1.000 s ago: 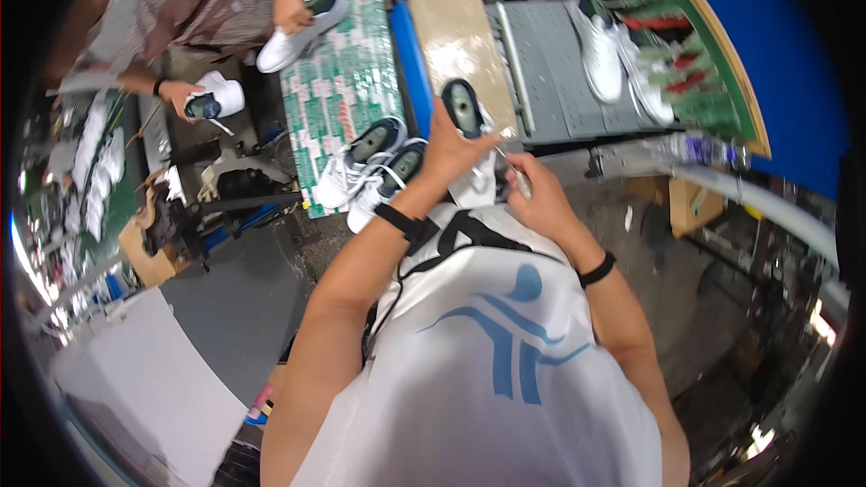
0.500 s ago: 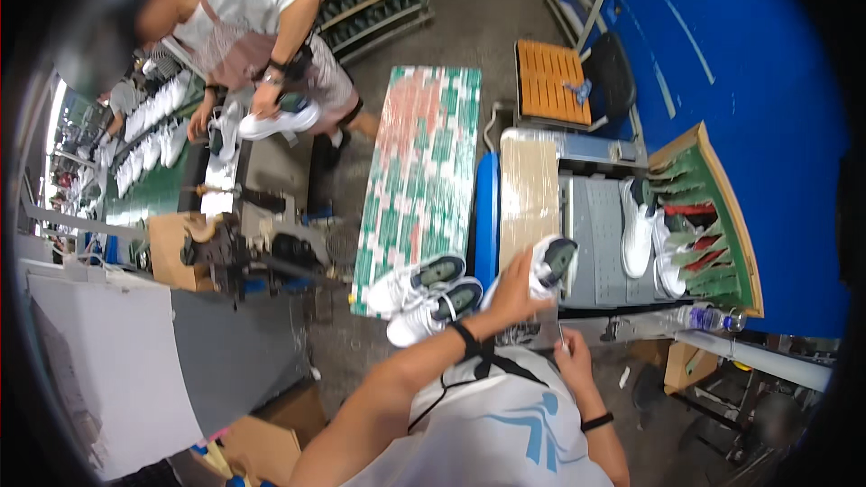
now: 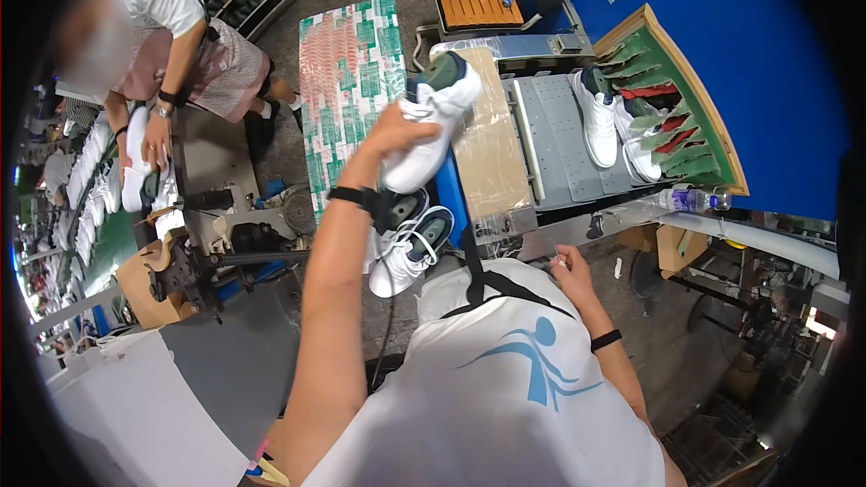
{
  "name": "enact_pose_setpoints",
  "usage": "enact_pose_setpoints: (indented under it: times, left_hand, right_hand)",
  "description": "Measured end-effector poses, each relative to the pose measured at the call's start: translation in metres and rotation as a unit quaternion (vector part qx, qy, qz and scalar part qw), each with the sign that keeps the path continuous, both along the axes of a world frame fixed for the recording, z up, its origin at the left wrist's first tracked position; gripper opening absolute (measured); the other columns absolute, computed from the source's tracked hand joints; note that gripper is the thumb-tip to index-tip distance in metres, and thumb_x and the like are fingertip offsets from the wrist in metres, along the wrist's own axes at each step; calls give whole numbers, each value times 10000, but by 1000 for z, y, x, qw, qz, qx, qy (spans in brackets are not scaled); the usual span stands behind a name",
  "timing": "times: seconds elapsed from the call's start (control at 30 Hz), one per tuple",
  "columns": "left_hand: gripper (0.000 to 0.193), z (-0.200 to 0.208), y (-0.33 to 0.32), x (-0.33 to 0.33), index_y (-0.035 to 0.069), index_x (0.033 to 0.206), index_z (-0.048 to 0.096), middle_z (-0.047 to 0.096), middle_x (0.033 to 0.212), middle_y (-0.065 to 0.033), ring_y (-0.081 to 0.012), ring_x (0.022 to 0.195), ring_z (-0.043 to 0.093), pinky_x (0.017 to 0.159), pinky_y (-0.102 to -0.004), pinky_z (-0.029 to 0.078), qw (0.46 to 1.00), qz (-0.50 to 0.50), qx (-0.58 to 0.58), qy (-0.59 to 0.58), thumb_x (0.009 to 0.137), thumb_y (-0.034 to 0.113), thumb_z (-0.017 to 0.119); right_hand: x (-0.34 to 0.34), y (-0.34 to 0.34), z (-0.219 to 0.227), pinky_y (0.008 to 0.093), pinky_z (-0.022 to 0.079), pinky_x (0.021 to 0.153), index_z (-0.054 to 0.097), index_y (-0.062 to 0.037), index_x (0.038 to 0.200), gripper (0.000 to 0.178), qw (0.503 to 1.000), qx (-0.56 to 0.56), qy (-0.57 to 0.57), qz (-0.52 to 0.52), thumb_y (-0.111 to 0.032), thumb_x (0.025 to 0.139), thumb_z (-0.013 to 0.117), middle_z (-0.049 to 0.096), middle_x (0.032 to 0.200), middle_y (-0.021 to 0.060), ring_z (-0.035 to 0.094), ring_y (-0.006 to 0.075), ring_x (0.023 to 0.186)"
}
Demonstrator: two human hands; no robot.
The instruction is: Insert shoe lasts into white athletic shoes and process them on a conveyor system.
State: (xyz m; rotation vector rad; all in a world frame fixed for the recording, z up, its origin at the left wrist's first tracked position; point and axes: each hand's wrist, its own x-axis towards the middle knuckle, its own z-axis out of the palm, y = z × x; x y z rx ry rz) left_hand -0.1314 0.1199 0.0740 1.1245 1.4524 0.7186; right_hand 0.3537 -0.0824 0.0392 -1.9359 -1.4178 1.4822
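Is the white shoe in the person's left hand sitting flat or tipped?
Tipped. The white lace-up shoe with dark collar is lifted by the left hand, heel raised, toe pointing down.

Left hand point(image 3: 394, 131) gripping white sneaker point(image 3: 431, 122) (raised)

A white sneaker point(image 3: 431, 122) with dark green collar, held aloft, tilted toe-down.

Only one view, the camera on my head, looking steeply down past my white shirt point(image 3: 505, 397) and both arms. It sits close to my chest, so my left hand point(image 3: 397, 131) with the white shoe point(image 3: 428, 126) fills the middle. The fisheye lens bends the grey machine table point(image 3: 564, 140) and blue wall point(image 3: 722, 45) toward a dark rim. Another worker point(image 3: 171, 45) shows far upper left.
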Motion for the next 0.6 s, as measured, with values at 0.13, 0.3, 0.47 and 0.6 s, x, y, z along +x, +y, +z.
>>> enact_pose_setpoints:
  times: [0.13, 0.3, 0.47, 0.6]
  left_hand:
    - [812, -50, 11, -130, 44, 1334, 650, 753, 1192, -124, -250, 1091, 710, 968, -373, 570, 986, -44, 7, 158, 595, 165, 962]
    - [1035, -159, -18, -158, -23, 1559, 398, 542, 1490, -276, -478, 1413, 509, 1239, -535, 363, 861, 137, 146, 468, 651, 158, 860]
    - [987, -173, -23, -74, -160, 1516, 413, 460, 1528, -426, -538, 1481, 405, 1280, -570, 269, 853, 264, 56, 448, 734, 246, 859]
    - [1050, -131, -6, 151, -89, 1643, 298, 351, 1650, -366, -504, 1557, 297, 1324, -551, 164, 913, 83, 235, 323, 836, 281, 859]
  right_hand:
    - [20, -11, -13, 287, 521, 883, 611, -10, 1363, 464, 999, 3, -21, 28, -20, 900, 648, 702, 1070, 51, 647, 130, 974]
    - [37, -16, -12, 313, 538, 850, 620, -15, 1343, 435, 999, -5, -34, 6, -65, 915, 681, 718, 1043, 63, 663, 151, 937]
    - [37, -16, -16, 387, 571, 909, 659, -45, 1329, 427, 994, -5, -105, -2, -148, 918, 707, 758, 1071, 132, 726, 242, 996]
    - [47, -16, -17, 414, 575, 937, 655, -25, 1337, 454, 995, 5, -95, -22, -169, 911, 710, 764, 1105, 171, 747, 305, 1056]
